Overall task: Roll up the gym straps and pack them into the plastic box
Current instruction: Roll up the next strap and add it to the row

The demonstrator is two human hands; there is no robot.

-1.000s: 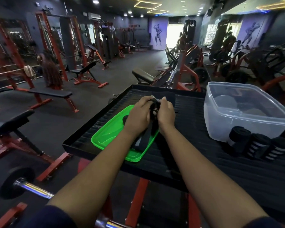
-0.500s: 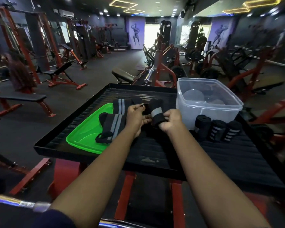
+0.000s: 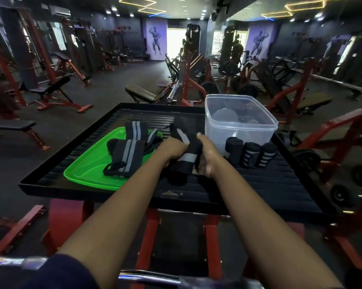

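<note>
Between the left hand [image 3: 171,149] and right hand [image 3: 207,157], over the middle of the desk [image 3: 270,184]: one gym strap [image 3: 187,158], black with a grey band, partly wound. Both hands grip it. The left hand's fingers curl over its left side. The right hand's thumb stands up at its upper edge, with the palm against its right side. The free end of the strap rises beyond the knuckles. Motion blur hides the finer finger positions.

Left of the left hand: green tray [image 3: 86,174], plastic, shallow, lying flat on the desk.
- Loose strap [image 3: 127,158], black with two grey stripes, unrolled, lying across the tray's right half with a thumb loop at its near end.
- Second loose strap [image 3: 136,130], same pattern, lying at the tray's far edge, just beyond the first.

Beyond and right of the right hand: plastic box [image 3: 240,126], clear, rectangular with rounded corners, open-topped, standing upright on the desk's far right part.

Right of the right hand, just in front of the box: three rolled straps [image 3: 251,154], black with grey bands, standing on end in a row and touching one another. The leftmost is near the right wrist.

Under both hands: desk, a black ribbed top with a raised rim, carried on a red frame [image 3: 150,236].

Nearer than the forearms, at the bottom edge: chrome barbell [image 3: 148,277], lying crosswise, and a dark sleeve [image 3: 61,272] on the left arm.

Beyond the desk: weight bench [image 3: 139,93], black pad, among red-framed gym machines.
</note>
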